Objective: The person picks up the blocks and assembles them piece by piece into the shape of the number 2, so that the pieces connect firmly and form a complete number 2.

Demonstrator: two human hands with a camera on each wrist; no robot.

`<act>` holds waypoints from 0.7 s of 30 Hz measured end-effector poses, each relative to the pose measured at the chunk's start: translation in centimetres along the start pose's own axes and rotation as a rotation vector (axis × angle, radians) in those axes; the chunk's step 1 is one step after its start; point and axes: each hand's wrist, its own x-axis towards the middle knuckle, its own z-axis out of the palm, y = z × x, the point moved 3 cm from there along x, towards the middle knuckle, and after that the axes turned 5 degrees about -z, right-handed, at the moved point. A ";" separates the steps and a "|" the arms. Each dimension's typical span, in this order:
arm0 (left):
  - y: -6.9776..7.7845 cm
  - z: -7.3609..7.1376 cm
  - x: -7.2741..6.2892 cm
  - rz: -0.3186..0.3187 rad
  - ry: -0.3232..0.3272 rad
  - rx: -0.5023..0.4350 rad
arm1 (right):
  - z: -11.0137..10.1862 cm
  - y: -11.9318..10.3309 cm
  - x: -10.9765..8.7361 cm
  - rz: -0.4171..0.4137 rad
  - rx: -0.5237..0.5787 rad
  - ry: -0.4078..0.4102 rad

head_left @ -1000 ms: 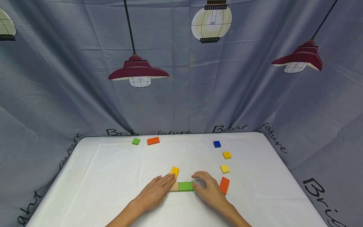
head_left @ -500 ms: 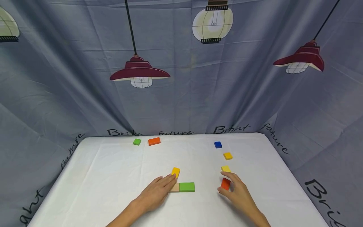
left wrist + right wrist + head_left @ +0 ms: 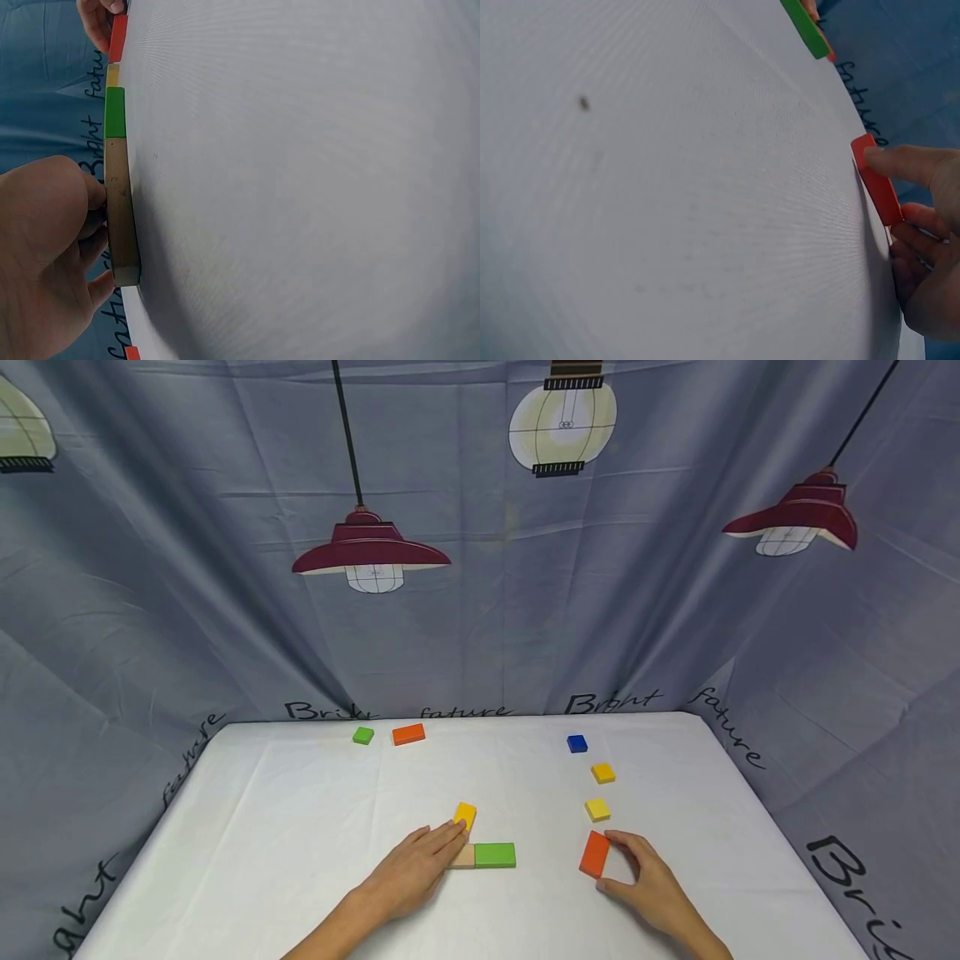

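Note:
My left hand (image 3: 416, 870) lies over a plain wooden block (image 3: 463, 857), its fingertips touching a yellow block (image 3: 466, 814). In the left wrist view the wooden block (image 3: 120, 199) shows its long side, with the green block (image 3: 115, 112) end to end with it. The green block (image 3: 495, 855) lies flat in the head view. To the right, my right hand (image 3: 651, 881) pinches an orange-red block (image 3: 595, 854) between thumb and index finger at its two ends. The right wrist view shows the thumb on this block (image 3: 879, 184). Most of the wooden block is hidden under the left hand in the head view.
Two yellow square blocks, one nearer (image 3: 597, 810) and one farther (image 3: 603, 773), and a blue block (image 3: 577, 743) lie beyond the right hand. A small green block (image 3: 363, 736) and an orange block (image 3: 408, 734) lie at the white table's (image 3: 300, 793) back edge. A printed curtain (image 3: 480, 635) hangs behind.
My right hand has left the green block's end, moved right, and taken hold of the orange-red block. The left hand stays in place.

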 end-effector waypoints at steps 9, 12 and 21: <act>0.0 -0.1 0.0 0.017 0.028 -0.006 | 0.1 -0.1 0.3 -0.028 -0.060 0.001; 0.0 -0.1 0.0 0.017 0.025 -0.009 | 0.2 -0.1 0.3 -0.040 -0.081 0.010; 0.0 -0.1 0.0 0.008 0.004 -0.008 | 0.3 -0.4 0.6 -0.023 -0.067 0.035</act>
